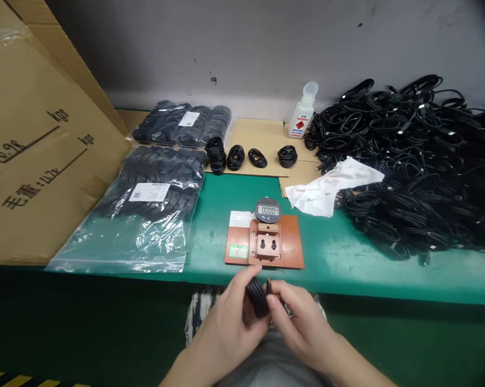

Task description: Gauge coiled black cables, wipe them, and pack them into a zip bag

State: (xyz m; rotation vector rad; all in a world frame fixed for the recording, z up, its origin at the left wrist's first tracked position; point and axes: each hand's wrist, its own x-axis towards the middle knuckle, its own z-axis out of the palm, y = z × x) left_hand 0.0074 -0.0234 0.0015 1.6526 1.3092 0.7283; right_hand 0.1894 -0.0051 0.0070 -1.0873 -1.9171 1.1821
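Just in front of the table's near edge, my left hand [236, 312] is closed around a coiled black cable [257, 298]. Close beside it, my right hand [297, 314] pinches the cable's connector end [269, 286] between thumb and fingers. Beyond my hands lies a reddish-brown plate with a measuring fixture [269, 246] on it. Its round digital gauge [267, 210] reads 0.000. Farther back, several coiled cables [257, 158] sit in a row on flat cardboard [258, 131].
Clear bags of black coils [157, 166] lie at the left beside a large cardboard box [36, 145]. A big heap of black cables [420, 161] covers the right side. A white cloth [333, 185] and an open-capped white bottle [302, 115] are near the heap on the green table [327, 269].
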